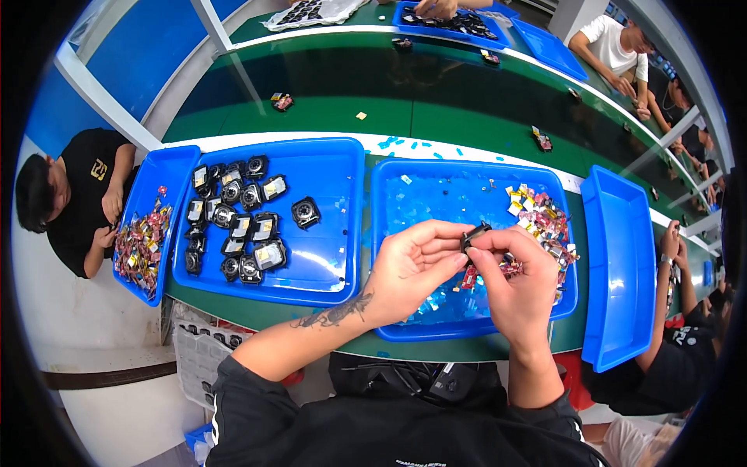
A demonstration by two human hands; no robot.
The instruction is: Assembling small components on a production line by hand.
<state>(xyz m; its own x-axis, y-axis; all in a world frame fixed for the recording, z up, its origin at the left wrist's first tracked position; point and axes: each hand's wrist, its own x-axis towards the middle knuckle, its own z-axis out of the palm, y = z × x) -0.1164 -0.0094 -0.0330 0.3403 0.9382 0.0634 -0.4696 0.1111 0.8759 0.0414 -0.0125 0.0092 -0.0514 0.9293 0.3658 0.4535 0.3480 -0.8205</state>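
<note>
Both hands, left hand point(412, 268) and right hand point(513, 284), pinch a small black part point(475, 235) over a blue tray point(389, 257) scattered with clear film scraps point(436, 206), beside another tray point(342, 233) of black modules point(237, 226).

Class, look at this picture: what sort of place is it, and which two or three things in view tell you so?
Probably a factory assembly line. A long green conveyor belt runs between seated workers, blue trays hold many identical small black parts, and both hands, left hand and right hand, hold one black part over a tray.
</note>
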